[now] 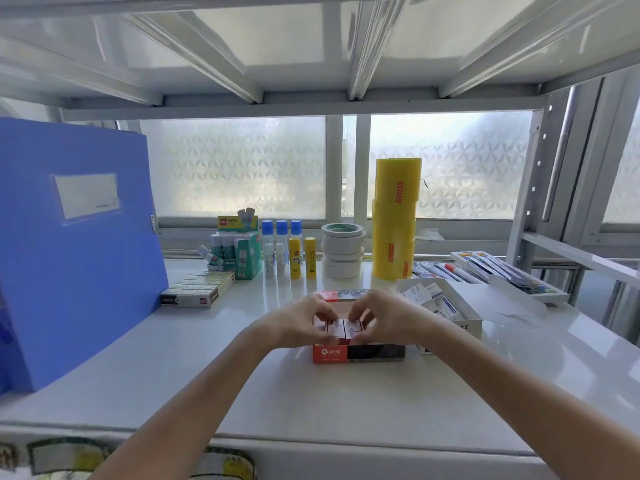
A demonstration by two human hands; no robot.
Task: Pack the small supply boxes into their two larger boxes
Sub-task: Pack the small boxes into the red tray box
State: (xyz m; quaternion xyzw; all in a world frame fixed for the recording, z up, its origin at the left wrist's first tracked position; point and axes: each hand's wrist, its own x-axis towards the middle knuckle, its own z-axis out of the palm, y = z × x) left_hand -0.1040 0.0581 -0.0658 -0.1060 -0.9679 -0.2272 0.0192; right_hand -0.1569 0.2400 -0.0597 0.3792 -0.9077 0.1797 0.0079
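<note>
Both hands are over the open red-and-black cardboard box (358,353), which sits at the centre of the glossy white shelf surface (277,393). The left hand (299,323) and right hand (384,318) are each curled nearly closed, fingertips pinching the small red-and-white supply boxes (343,329) standing at the top of that box. Just beside it on the right is an open white cardboard box (472,322) containing several small blue-and-white supply boxes (431,297), lying loosely tilted. To the left stands an upright blue plastic file box (69,254), with a flat pack of staple boxes (197,291) near its base. A stack of yellow tape rolls (396,220) stands behind
</note>
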